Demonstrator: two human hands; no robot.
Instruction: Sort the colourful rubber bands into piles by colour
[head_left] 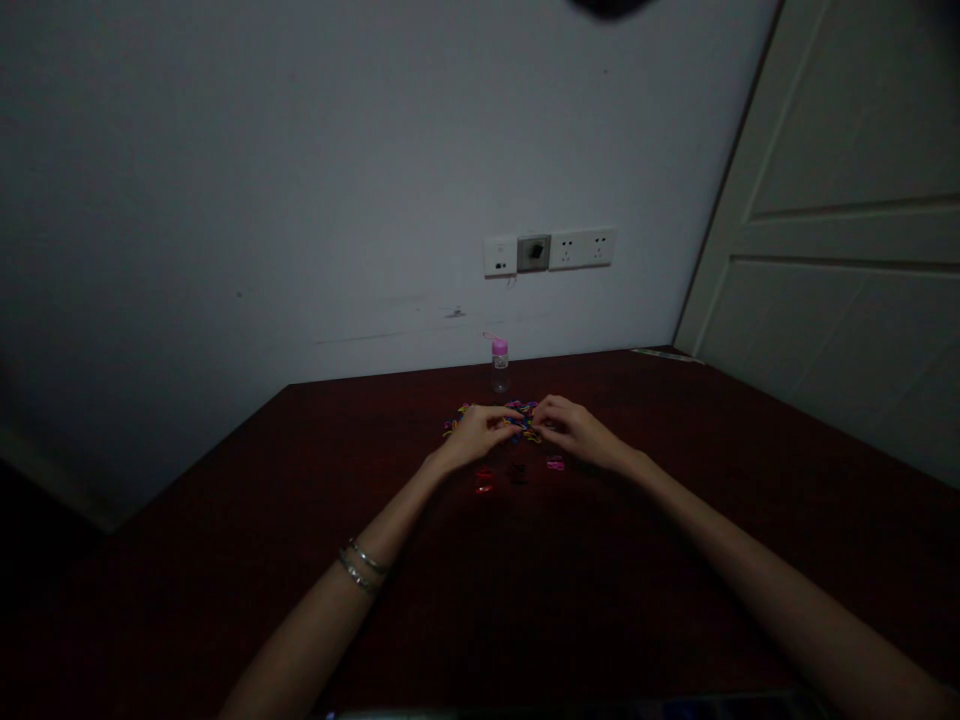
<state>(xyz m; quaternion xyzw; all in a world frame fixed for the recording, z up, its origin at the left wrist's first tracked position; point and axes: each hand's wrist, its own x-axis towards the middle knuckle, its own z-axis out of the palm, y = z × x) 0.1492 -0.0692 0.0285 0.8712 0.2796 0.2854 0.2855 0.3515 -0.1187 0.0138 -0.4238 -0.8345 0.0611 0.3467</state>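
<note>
A pile of small looped pieces in many colours (513,424) lies on the dark red table; they could be clips or bands, too small to tell. My left hand (480,432) rests at the pile's left side, thumb and forefinger stretched out and apart, with coloured pieces showing between them. On the other side, my right hand (571,428) bends its fingers and thumb together over the pile's edge. Whatever its fingertips hold is hidden. Nearer me sit a small red group (484,481), a dark group (518,473) and a pink group (555,463) of pieces.
Behind the pile stands a clear bottle with a pink cap (500,366). The dark red table (480,590) meets a pale wall (337,200) carrying sockets (581,250). A panelled white door (840,230) is at the right. The light is dim.
</note>
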